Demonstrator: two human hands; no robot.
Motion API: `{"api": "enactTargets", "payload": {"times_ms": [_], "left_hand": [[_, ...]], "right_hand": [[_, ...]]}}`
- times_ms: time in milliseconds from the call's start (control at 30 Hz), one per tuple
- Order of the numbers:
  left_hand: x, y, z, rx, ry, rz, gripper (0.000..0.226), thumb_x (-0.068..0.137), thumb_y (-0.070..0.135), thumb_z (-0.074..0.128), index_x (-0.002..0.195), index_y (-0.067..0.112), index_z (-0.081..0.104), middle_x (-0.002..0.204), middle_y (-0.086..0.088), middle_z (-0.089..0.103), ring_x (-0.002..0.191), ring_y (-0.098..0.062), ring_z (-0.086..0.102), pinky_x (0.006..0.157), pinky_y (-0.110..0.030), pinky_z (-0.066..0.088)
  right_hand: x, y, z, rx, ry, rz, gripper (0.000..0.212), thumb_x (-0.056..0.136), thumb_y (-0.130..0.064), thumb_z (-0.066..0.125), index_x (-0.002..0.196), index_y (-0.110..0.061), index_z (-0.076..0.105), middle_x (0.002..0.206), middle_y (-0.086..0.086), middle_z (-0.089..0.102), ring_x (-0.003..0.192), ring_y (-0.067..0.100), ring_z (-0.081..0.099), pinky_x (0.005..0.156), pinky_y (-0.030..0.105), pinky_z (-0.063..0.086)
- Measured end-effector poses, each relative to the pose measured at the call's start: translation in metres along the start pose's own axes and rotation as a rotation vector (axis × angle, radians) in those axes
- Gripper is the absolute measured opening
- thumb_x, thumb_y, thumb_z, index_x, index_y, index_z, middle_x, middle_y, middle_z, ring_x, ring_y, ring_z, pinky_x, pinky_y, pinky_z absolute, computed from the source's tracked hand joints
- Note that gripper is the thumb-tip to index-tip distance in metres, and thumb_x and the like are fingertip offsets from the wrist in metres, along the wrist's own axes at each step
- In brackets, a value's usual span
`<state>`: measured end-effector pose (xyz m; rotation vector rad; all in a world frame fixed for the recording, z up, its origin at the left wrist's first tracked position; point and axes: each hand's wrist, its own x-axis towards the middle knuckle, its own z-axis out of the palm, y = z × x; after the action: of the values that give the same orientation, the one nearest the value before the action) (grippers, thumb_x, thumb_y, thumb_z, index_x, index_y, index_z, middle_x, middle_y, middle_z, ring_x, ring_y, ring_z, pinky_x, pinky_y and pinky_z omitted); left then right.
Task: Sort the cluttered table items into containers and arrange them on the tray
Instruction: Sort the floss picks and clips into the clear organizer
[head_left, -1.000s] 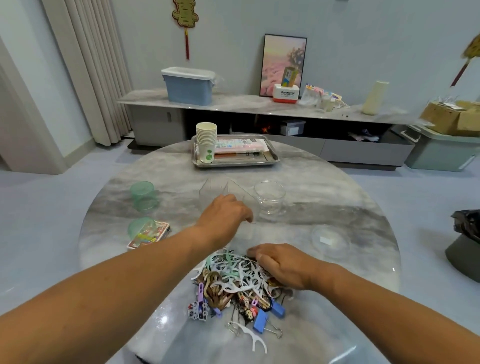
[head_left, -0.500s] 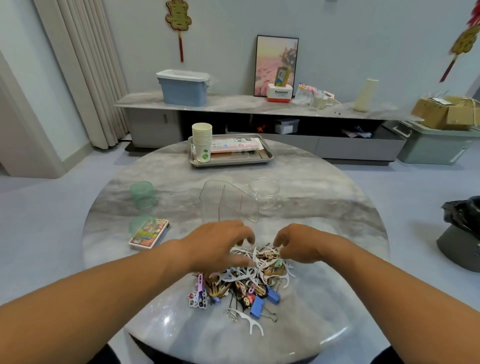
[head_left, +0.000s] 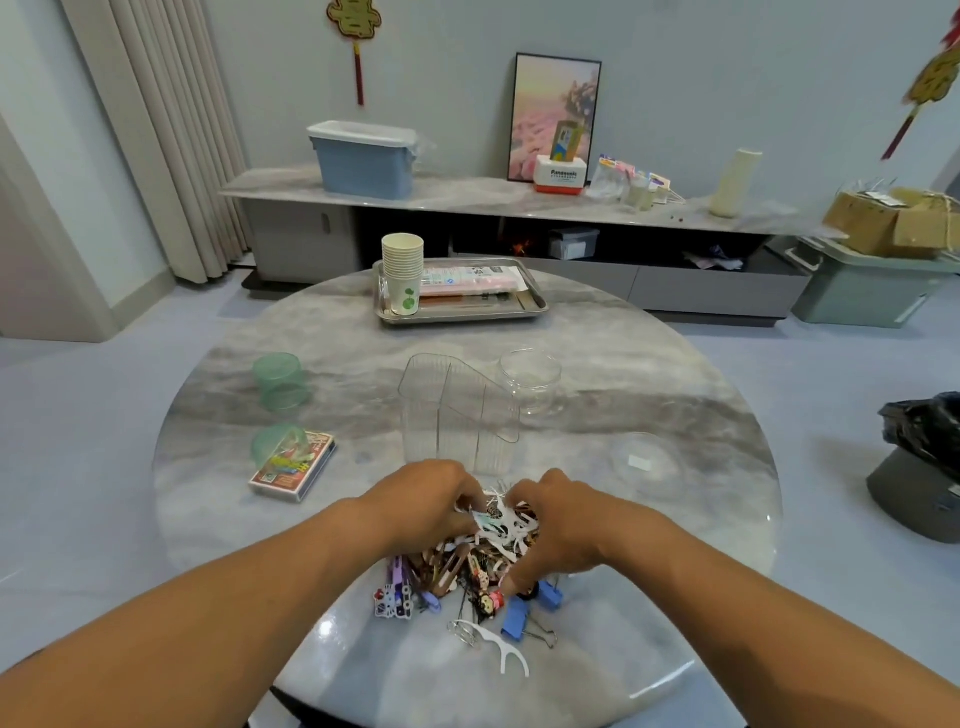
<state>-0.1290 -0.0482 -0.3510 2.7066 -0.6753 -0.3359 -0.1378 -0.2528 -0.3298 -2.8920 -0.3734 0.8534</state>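
A heap of small items (head_left: 483, 566) lies near the front of the round marble table (head_left: 649, 374): white floss picks, hair clips, blue binder clips (head_left: 519, 618). My left hand (head_left: 431, 504) and my right hand (head_left: 561, 525) both sit on the heap's far side, fingers curled into the white floss picks (head_left: 506, 525). Just behind the hands stands a clear divided container (head_left: 457, 410), with a clear round jar (head_left: 530, 379) to its right. The metal tray (head_left: 535, 306) at the far side carries a stack of paper cups (head_left: 402, 270) and flat packets.
Two green plastic cups (head_left: 278, 379) and a card box (head_left: 293, 462) occupy the table's left. A clear lid (head_left: 644, 462) lies at the right. One stray floss pick (head_left: 506, 652) rests near the front edge. A black-bagged bin (head_left: 924, 467) stands on the floor right.
My left hand came back from the clear container to the heap. My right hand shifted from lying flat on the pile to its far side, and both hands closed in on the floss picks.
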Motion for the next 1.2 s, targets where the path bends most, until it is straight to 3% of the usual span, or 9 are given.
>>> {"api": "enactTargets", "payload": {"times_ms": [267,433,533,633,733,833,900,1000,1200], "left_hand": [[0.009,0.000,-0.004,0.079,0.116,0.022,0.024,0.096,0.043,0.063,0.111,0.028,0.074,0.106,0.007,0.067,0.101,-0.016,0.055,0.083,-0.041,0.051],[0.012,-0.008,-0.006,0.030,0.167,0.008,0.017,0.098,0.042,0.061,0.098,0.030,0.072,0.085,0.011,0.067,0.080,-0.011,0.057,0.062,-0.026,0.036],[0.011,-0.011,-0.007,-0.082,0.134,-0.068,0.016,0.100,0.041,0.058,0.088,0.032,0.064,0.072,0.011,0.061,0.065,-0.006,0.054,0.055,-0.025,0.032],[0.010,-0.014,-0.011,-0.398,0.120,-0.166,0.016,0.102,0.031,0.058,0.090,0.025,0.066,0.079,0.004,0.068,0.070,-0.009,0.065,0.061,-0.022,0.044],[0.006,-0.012,-0.012,-0.834,0.090,-0.272,0.017,0.105,0.021,0.054,0.098,0.012,0.066,0.088,-0.007,0.070,0.083,-0.015,0.075,0.068,-0.025,0.056],[0.004,-0.006,-0.011,-1.064,0.053,-0.328,0.017,0.106,0.015,0.052,0.104,0.004,0.064,0.086,-0.013,0.067,0.079,-0.019,0.074,0.072,-0.030,0.061],[0.003,-0.005,-0.011,-1.060,0.045,-0.330,0.019,0.106,0.015,0.051,0.107,0.002,0.065,0.084,-0.013,0.066,0.073,-0.016,0.069,0.069,-0.028,0.059],[0.001,-0.004,-0.012,-0.967,0.032,-0.309,0.021,0.105,0.017,0.052,0.103,0.004,0.069,0.082,-0.011,0.066,0.072,-0.015,0.062,0.070,-0.026,0.056],[-0.003,-0.001,-0.015,-1.054,-0.090,-0.299,0.019,0.104,0.017,0.056,0.113,0.004,0.065,0.086,-0.006,0.071,0.081,-0.014,0.070,0.074,-0.024,0.058]], "right_hand": [[0.014,-0.006,0.009,-0.075,0.211,-0.063,0.079,0.077,-0.064,0.074,0.145,-0.036,0.044,0.136,-0.002,0.048,0.114,0.023,0.057,0.084,0.034,0.049],[0.014,-0.001,0.003,-0.100,0.293,-0.109,0.046,0.087,-0.051,0.063,0.131,-0.039,0.058,0.123,-0.005,0.059,0.105,0.018,0.059,0.073,0.031,0.041],[0.017,0.004,-0.001,-0.084,0.324,-0.117,0.044,0.088,-0.056,0.065,0.128,-0.039,0.061,0.120,-0.007,0.062,0.105,0.016,0.060,0.073,0.031,0.041],[0.020,0.008,-0.003,-0.018,0.326,-0.101,0.059,0.079,-0.069,0.069,0.129,-0.039,0.061,0.122,-0.010,0.059,0.106,0.015,0.060,0.076,0.032,0.044],[0.021,0.007,-0.006,0.216,0.354,-0.085,0.060,0.075,-0.066,0.077,0.126,-0.036,0.065,0.117,-0.013,0.062,0.102,0.011,0.063,0.083,0.033,0.053],[0.021,0.003,-0.009,0.641,0.360,-0.120,0.028,0.080,-0.038,0.085,0.103,-0.024,0.075,0.088,-0.003,0.075,0.074,0.006,0.068,0.070,0.029,0.056],[0.019,0.001,-0.013,0.846,0.343,-0.141,0.015,0.082,-0.027,0.085,0.090,-0.018,0.077,0.079,0.004,0.076,0.064,0.009,0.068,0.060,0.024,0.055],[0.017,-0.002,-0.014,1.044,0.311,-0.140,0.009,0.087,-0.019,0.080,0.090,-0.010,0.078,0.079,0.008,0.077,0.064,0.011,0.070,0.056,0.020,0.051],[0.015,-0.006,-0.011,1.172,0.305,-0.141,0.006,0.091,-0.009,0.074,0.091,-0.004,0.075,0.076,0.010,0.075,0.064,0.013,0.068,0.056,0.021,0.053]]}}
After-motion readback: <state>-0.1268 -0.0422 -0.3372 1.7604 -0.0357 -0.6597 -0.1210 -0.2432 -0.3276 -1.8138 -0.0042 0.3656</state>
